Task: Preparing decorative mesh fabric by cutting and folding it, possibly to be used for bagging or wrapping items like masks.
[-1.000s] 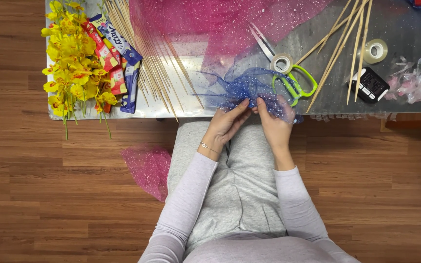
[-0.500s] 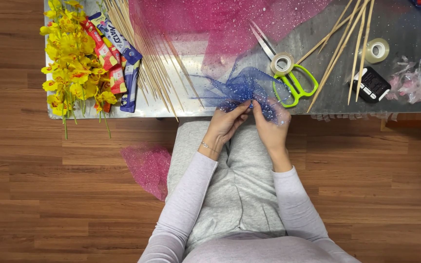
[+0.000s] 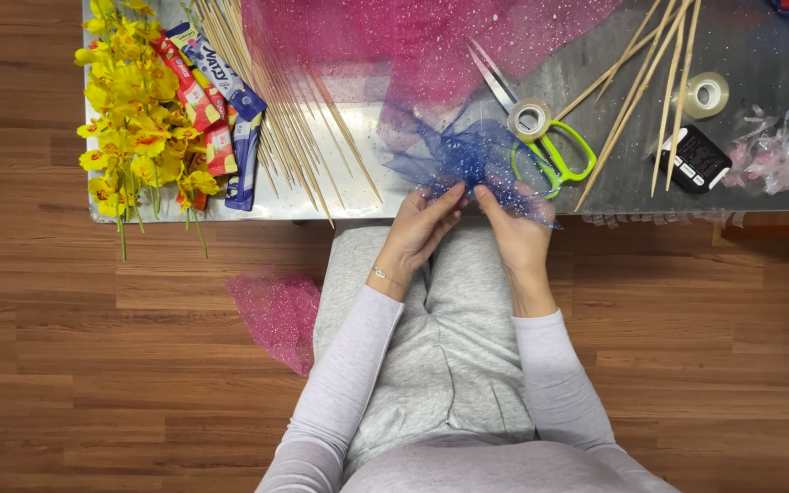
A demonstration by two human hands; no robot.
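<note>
A: What's the biggest thing here?

B: The brown wooden plank floor (image 3: 66,365), then the grey glossy table (image 3: 778,128) along the top. A large sheet of pink glittery netting (image 3: 413,41) spreads over the table's middle, and a smaller scrap of pink glittery netting (image 3: 278,310) lies on the floor beside the person's grey-trousered lap.

A: And on the table's left side?

B: A bunch of yellow artificial flowers (image 3: 130,119), with colourful wrapped snack bars (image 3: 221,119) just beside it, and a fan of thin wooden skewers (image 3: 285,110) next to those. A second group of wooden skewers (image 3: 650,82) lies on the right.

A: What are the hands doing?

B: Both are at the table's near edge on a gathered piece of blue glittery netting (image 3: 468,160). The left hand (image 3: 417,233) has its fingers curled, fingertips pinching the netting's bunched centre from below. The right hand (image 3: 518,233) is likewise closed on the netting, pinching it just beside the left.

A: Smaller items?

B: Green-handled scissors (image 3: 550,151) lie touching the blue netting's right side, with a roll of clear tape (image 3: 530,117) resting on them. Further right is a small black rectangular object (image 3: 698,157), another roll of clear tape (image 3: 707,94), and a heap of clear pinkish wrappers (image 3: 773,155).
</note>
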